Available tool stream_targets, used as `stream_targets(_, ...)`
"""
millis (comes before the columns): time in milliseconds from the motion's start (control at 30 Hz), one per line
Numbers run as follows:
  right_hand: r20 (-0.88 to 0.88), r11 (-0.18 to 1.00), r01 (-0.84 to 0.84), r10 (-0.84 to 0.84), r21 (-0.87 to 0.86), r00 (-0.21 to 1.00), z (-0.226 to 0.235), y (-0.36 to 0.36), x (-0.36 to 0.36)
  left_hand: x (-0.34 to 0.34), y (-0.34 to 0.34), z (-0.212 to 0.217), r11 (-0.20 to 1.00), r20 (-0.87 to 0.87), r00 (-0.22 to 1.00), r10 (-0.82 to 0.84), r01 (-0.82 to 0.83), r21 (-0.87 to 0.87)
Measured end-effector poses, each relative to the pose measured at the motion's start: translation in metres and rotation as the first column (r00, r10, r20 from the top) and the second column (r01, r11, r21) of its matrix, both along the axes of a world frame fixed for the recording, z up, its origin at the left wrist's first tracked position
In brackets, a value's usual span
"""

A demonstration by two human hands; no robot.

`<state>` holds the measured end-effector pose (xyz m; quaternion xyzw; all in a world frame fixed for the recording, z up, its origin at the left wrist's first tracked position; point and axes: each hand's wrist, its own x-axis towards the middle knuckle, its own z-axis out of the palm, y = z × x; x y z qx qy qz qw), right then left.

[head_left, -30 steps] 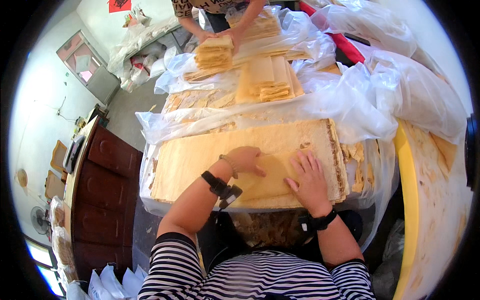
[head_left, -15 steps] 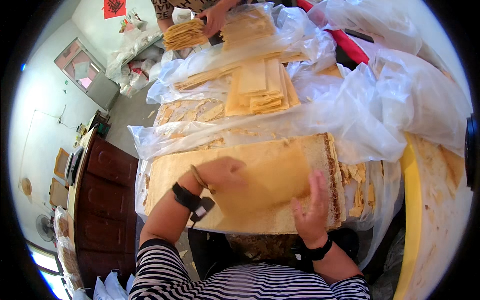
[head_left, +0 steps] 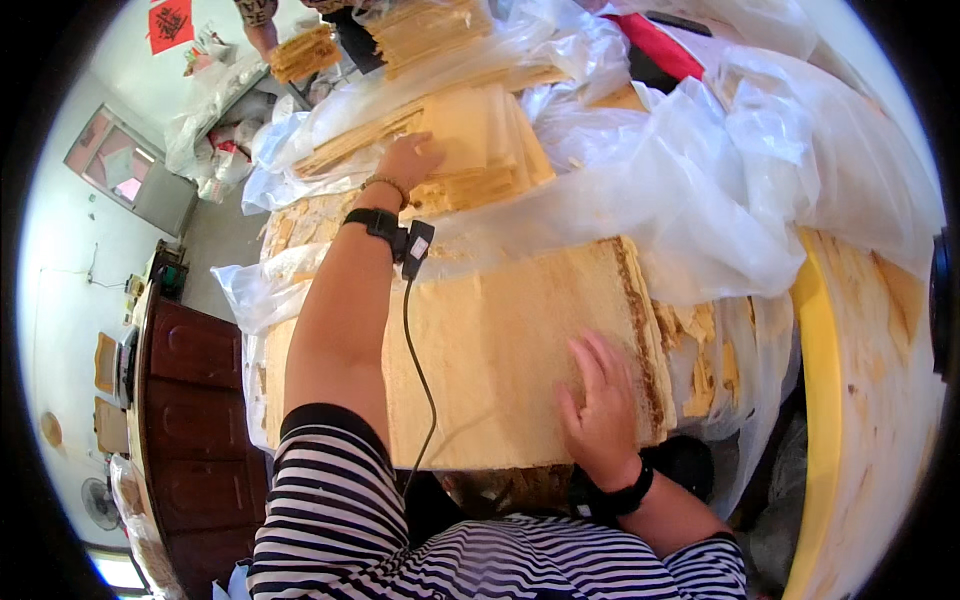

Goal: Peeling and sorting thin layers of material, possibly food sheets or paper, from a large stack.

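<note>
A broad stack of thin yellow-tan sheets (head_left: 520,340) lies in front of me on clear plastic. My right hand (head_left: 597,405) rests flat on its near right part, fingers spread, holding nothing. My left hand (head_left: 408,162) reaches far forward, its arm crossing over the broad stack. Its fingers lie on the near left edge of a smaller pile of folded tan sheets (head_left: 480,140). Whether it grips a sheet cannot be told. A black band with a dangling cable (head_left: 400,235) is on my left wrist.
Crumpled clear plastic (head_left: 700,190) covers the table's right and back. A yellow tub rim (head_left: 815,400) curves at the right. A dark wooden cabinet (head_left: 185,400) stands at left. Another person's hand at the top holds a bundle of tan strips (head_left: 300,55). Broken scraps (head_left: 700,350) lie right of the stack.
My left hand left the broad stack and stretched forward to the smaller folded pile. My right hand stayed on the stack's right part. The other person carried a bundle off to the left.
</note>
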<state>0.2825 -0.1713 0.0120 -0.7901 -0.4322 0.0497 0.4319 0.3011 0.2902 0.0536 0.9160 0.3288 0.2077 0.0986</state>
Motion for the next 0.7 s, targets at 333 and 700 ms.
stream_targets(333, -0.791, 0.725, 0.452, 0.208, 0.519, 0.575, 0.018, -0.022, 0.041, -0.145, -0.333, -0.015, 0.797, -0.153, 0.782, -0.604, 0.584, -0.156)
stream_targets(700, -0.797, 0.752, 0.500, 0.055, 0.429, 0.602, -0.001, -0.120, 0.044, -0.161, -0.367, -0.028, 0.829, -0.173, 0.816, -0.551, 0.559, 0.000)
